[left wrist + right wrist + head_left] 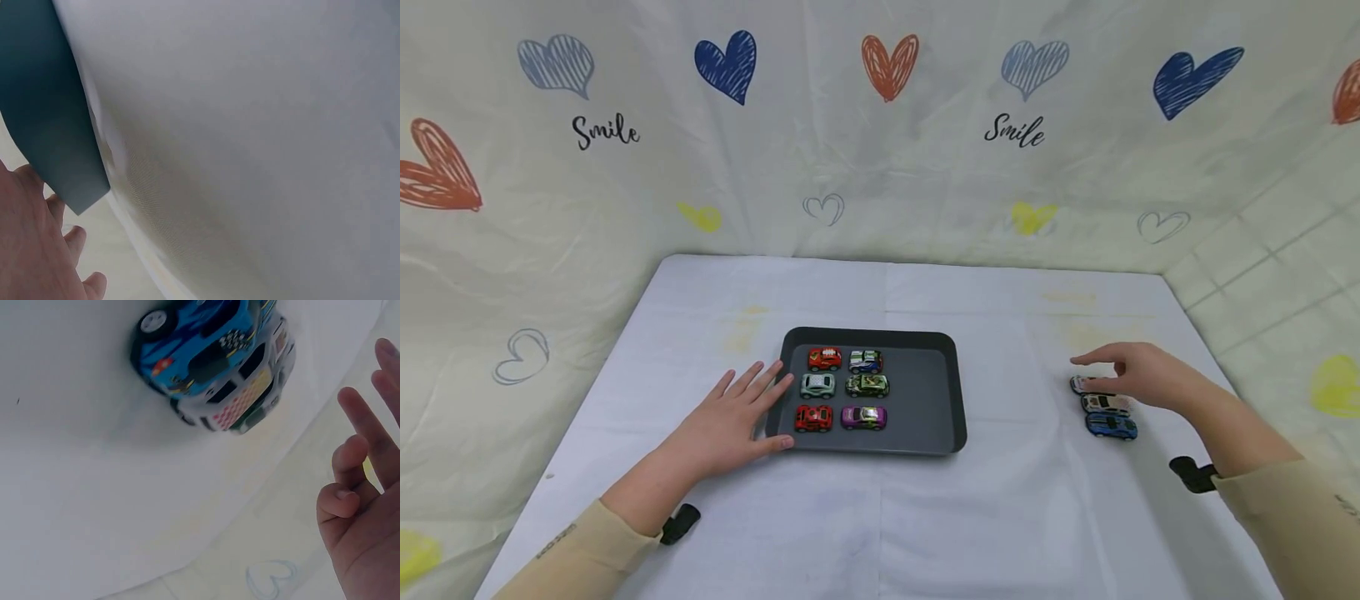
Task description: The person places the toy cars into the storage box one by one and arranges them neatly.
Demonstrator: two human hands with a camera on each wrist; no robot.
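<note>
A dark grey tray [925,392] lies on the table, holding several small toy cars in two columns. Among them are a purple car [864,418], a green camouflage car [867,385] and a pale green car [817,385]. With fingers spread, my left hand [730,423] rests at the tray's left rim. Over at the right, three toy cars stand in a row: a blue car [1111,427], a white car [1105,405] and another whitish car [1078,384], partly hidden by my right hand [1153,379]. That hand hovers around the farthest car, thumb and forefinger apart.
A white cloth [880,517] covers the table, whose far edge meets a cream curtain [880,158] printed with hearts. Black wrist straps [681,524] show at both sleeves. Table surface separates the tray from the row of cars.
</note>
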